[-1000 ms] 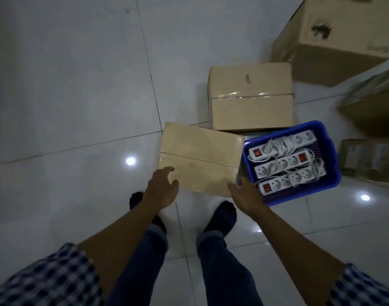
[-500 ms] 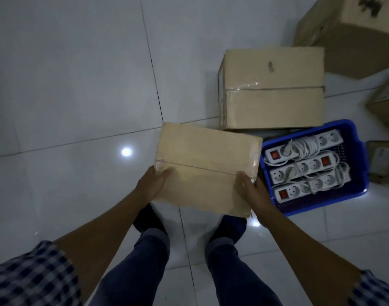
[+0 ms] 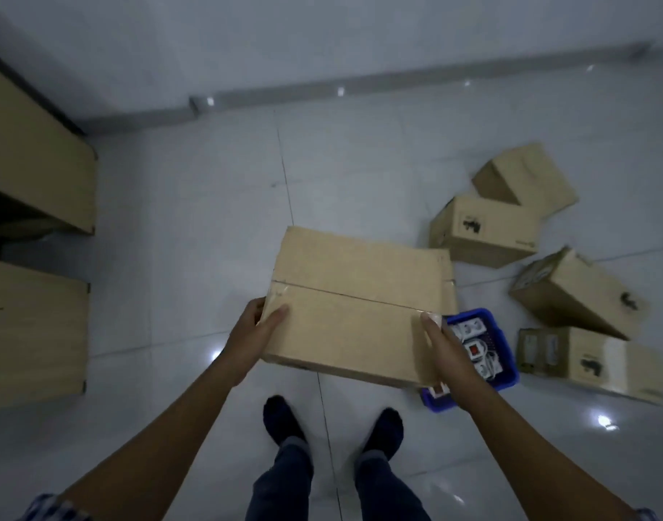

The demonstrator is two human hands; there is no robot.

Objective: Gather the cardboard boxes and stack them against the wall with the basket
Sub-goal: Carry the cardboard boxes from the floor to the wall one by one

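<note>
I hold a taped cardboard box in the air in front of me, above the floor. My left hand grips its left near corner, thumb on top. My right hand grips its right near corner. Partly hidden under the box and my right hand, a blue basket of white power strips sits on the floor. Several more cardboard boxes lie scattered at the right: two farther off, a tilted one and one beside the basket. The wall runs along the top.
Wooden furniture panels stand along the left side. A grey skirting marks the wall's foot. My feet stand on the glossy white tile floor just below the held box.
Both hands closed on the box and raised it off the floor. The view has risen and widened, so the wall, the furniture and more boxes have come into sight.
</note>
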